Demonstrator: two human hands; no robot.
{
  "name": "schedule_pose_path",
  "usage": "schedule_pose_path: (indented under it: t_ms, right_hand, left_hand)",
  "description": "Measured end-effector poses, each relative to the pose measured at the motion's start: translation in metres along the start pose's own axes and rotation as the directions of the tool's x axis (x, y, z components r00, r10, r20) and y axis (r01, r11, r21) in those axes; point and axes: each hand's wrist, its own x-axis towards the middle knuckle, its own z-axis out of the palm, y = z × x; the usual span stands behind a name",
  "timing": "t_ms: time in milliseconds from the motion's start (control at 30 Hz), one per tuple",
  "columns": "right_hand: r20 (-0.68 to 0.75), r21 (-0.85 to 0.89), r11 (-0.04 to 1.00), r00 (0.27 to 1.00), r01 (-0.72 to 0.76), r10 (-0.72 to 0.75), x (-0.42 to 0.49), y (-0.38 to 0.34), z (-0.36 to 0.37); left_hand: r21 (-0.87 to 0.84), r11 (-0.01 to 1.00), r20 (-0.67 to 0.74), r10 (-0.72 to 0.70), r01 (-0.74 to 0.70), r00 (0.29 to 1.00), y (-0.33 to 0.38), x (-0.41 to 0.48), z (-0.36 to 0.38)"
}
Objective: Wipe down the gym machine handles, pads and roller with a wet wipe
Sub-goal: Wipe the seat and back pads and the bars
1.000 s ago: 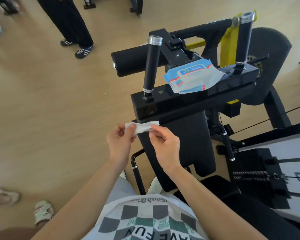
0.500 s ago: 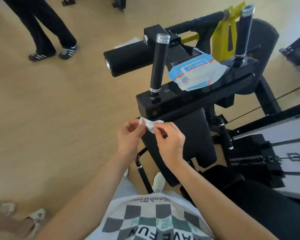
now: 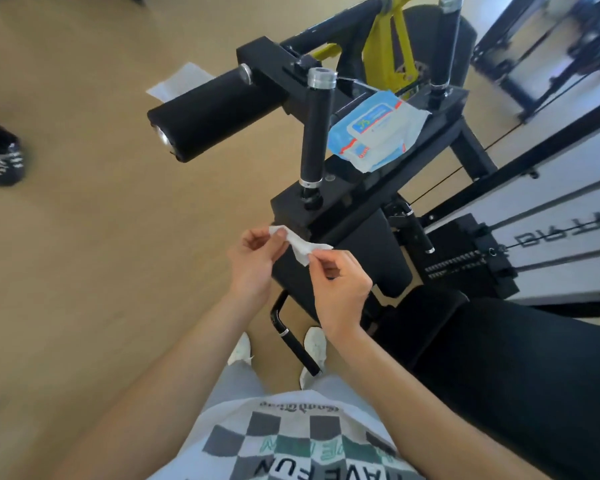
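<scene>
Since a second ago the wet wipe [image 3: 300, 245] is partly unfolded between the left hand [image 3: 253, 259] and right hand [image 3: 338, 289], fingers pinched on each end, just near of the left handle [image 3: 315, 133]; wiping has not begun.

arms bare | tee [image 3: 291, 441] white w/ grey-green checks, "HAVE FUN" | trousers [image 3: 238, 379] grey | shoes [image 3: 315, 344] white

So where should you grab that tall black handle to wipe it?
Wrap the wet wipe around the near upright handle at its black shaft, just under the silver cap, coming from the person's side. It stands upright and bare all round, so a hand can probably slide down its length.
</scene>
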Motion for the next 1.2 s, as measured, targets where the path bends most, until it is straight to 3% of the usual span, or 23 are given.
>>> schedule_pose_path:
  t_ms: [133, 233, 533, 767, 900, 967, 1033, 1100, 1200]
  right_hand:
    - [-0.039, 0.026, 0.972, 0.972, -0.232, 0.233, -0.016, 0.006, 0.013]
    - [-0.115, 0.068, 0.939, 0.932, -0.337, 0.343, -0.017, 0.003, 0.017]
    - [-0.231, -0.026, 0.992, 0.966, -0.123, 0.113, -0.019, -0.017, 0.038]
    - [-0.273, -0.044, 0.958, 0.926, -0.282, 0.260, -0.028, 0.003, 0.039]
    - [-0.278, 0.065, 0.956, 0.915, -0.284, 0.291, -0.017, -0.001, 0.017]
    - [-0.224, 0.157, 0.924, 0.899, -0.349, 0.377, -0.008, -0.005, 0.011]
    - [-0.120, 0.351, 0.796, 0.820, -0.493, 0.560, -0.002, -0.009, 0.006]
    - [0.082, 0.541, 0.558, 0.699, -0.629, 0.710, 0.003, -0.010, -0.001]
    - [0.480, 0.621, 0.163, 0.537, -0.767, 0.694, 0.011, -0.006, -0.017]
  left_hand:
    - [0.080, 0.983, 0.068, -0.172, 0.167, 0.983, -0.017, 0.002, -0.011]
    - [0.077, 0.974, 0.094, -0.218, 0.212, 0.971, -0.019, 0.005, -0.012]
    - [0.148, 0.989, 0.085, -0.033, 0.020, 0.996, 0.008, 0.017, -0.015]
    - [0.232, 0.964, 0.120, -0.163, 0.132, 0.979, -0.011, 0.014, -0.017]
    - [0.212, 0.973, 0.115, -0.120, 0.094, 0.986, -0.010, -0.006, -0.007]
    - [0.221, 0.974, 0.129, -0.074, 0.044, 0.989, -0.008, -0.015, -0.006]
    - [0.265, 0.964, 0.124, -0.028, -0.006, 0.992, -0.010, -0.020, -0.008]
    - [0.361, 0.931, 0.116, 0.012, -0.053, 0.993, -0.015, -0.023, -0.010]
    - [0.426, 0.901, 0.089, 0.050, -0.083, 0.995, -0.023, -0.034, -0.005]
